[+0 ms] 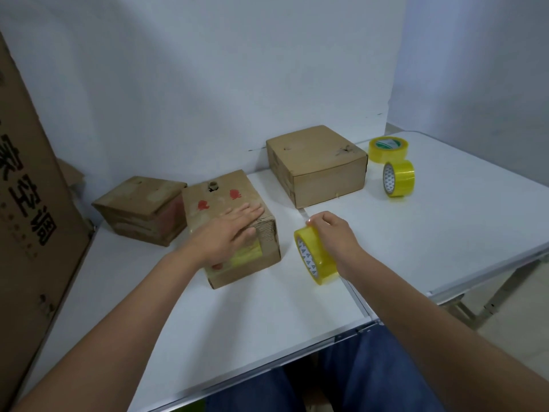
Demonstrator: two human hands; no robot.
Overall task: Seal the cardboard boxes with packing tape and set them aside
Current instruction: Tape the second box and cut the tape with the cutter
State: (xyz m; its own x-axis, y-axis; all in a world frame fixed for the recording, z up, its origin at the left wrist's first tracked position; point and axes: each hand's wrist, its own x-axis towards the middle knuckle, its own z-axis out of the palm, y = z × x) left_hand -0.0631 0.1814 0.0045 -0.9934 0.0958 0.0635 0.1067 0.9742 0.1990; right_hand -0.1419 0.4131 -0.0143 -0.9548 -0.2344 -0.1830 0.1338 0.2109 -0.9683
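1. My left hand (230,233) lies flat, fingers straight, pressing on top of the middle cardboard box (237,233) near the table's (445,227) left half.
2. My right hand (334,236) curls round a yellow tape roll (313,257) standing on edge just right of that box — thumb and fingers pinching it.
3. A second box (142,209) sits at the far left, a third box (318,165) behind.
4. Two spare rolls (398,178) rest right of the third box.
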